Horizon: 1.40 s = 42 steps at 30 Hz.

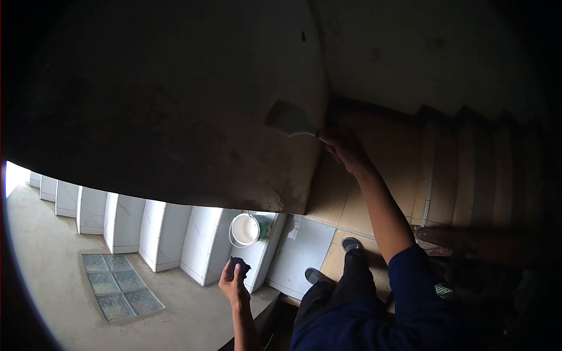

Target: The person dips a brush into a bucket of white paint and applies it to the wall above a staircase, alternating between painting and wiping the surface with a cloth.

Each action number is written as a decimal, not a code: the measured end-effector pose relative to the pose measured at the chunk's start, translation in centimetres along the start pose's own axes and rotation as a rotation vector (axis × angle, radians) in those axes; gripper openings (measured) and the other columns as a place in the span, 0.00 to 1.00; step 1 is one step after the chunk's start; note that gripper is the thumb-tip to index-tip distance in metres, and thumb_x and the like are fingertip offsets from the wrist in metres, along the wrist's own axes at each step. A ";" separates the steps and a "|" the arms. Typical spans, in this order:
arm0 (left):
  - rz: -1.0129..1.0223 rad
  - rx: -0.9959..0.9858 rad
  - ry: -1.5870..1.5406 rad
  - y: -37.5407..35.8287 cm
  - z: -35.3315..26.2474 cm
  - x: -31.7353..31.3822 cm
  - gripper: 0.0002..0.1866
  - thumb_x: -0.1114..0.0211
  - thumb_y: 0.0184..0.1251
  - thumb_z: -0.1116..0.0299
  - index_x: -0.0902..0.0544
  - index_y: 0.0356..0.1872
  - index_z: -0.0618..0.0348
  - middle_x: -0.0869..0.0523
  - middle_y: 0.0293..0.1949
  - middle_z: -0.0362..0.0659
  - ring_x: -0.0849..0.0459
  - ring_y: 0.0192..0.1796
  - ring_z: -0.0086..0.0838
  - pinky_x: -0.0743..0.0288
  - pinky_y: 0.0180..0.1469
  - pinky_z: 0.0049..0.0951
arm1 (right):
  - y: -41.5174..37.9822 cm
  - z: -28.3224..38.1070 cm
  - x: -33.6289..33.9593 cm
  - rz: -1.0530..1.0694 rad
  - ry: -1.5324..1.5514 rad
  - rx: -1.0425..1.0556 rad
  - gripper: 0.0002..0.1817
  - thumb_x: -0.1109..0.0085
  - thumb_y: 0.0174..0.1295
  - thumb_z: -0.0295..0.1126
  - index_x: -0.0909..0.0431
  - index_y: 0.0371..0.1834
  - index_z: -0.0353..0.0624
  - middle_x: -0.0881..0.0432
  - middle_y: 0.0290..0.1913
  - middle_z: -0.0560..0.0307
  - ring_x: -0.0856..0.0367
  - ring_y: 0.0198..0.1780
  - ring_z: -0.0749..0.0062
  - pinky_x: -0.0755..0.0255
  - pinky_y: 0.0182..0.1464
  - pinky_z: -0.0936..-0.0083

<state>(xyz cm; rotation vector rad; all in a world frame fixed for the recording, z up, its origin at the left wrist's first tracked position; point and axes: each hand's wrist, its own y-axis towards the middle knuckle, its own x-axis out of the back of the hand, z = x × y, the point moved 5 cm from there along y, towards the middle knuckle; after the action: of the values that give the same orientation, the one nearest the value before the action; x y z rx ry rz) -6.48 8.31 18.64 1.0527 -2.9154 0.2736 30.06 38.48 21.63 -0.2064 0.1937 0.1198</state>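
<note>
My right hand (344, 146) is closed round the handle of a wide flat paintbrush (291, 119), reaching far forward in the shade. The brush's dark end points left and overlaps the dark, stained wall (193, 105) in this view. Lower down, my left hand (234, 284) grips a crumpled black cloth (240, 267) between thumb and fingers. Just beyond that hand, a bucket (246, 229) with a white inside and a green outer side stands on a white step, its wire handle hanging over the rim.
White tiled steps (158, 234) run off to the left beside a grey wall with a glass-block panel (123, 286). Brown steps (456, 169) lie on the right in shadow. My feet stand near a grey-white slab (307, 251) and tan floor tiles (374, 199).
</note>
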 end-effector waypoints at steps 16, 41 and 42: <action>-0.079 0.050 -0.026 -0.8 0.8 2.3 0.16 0.32 0.61 0.76 0.21 0.50 0.71 0.15 0.39 0.47 0.15 0.36 0.28 0.18 0.41 0.29 | 3.2 -20.8 -2.3 -0.180 -0.548 -0.207 0.14 0.36 0.54 0.37 0.21 0.21 0.37 0.22 0.21 0.57 0.25 0.21 0.72 0.32 0.24 0.69; 0.042 -0.111 -0.262 3.0 -2.3 -0.2 0.18 0.31 0.59 0.77 0.21 0.50 0.72 0.14 0.38 0.46 0.15 0.34 0.25 0.21 0.36 0.23 | -2.5 -10.4 -4.9 0.156 0.128 -0.267 0.10 0.43 0.62 0.40 0.25 0.28 0.48 0.37 0.13 0.70 0.46 0.12 0.86 0.54 0.12 0.82; 0.031 -0.118 -0.259 3.1 -2.4 -0.2 0.18 0.30 0.59 0.77 0.21 0.50 0.72 0.14 0.38 0.46 0.15 0.35 0.26 0.21 0.36 0.23 | -2.9 -10.3 -4.1 0.113 0.005 -0.298 0.11 0.43 0.61 0.40 0.25 0.26 0.48 0.37 0.13 0.69 0.45 0.11 0.86 0.55 0.12 0.81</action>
<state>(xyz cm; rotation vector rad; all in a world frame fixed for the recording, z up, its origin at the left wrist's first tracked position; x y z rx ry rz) -8.32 11.21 20.50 1.1021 -3.1287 -0.0383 24.59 33.08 13.15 -0.4927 0.1917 0.2606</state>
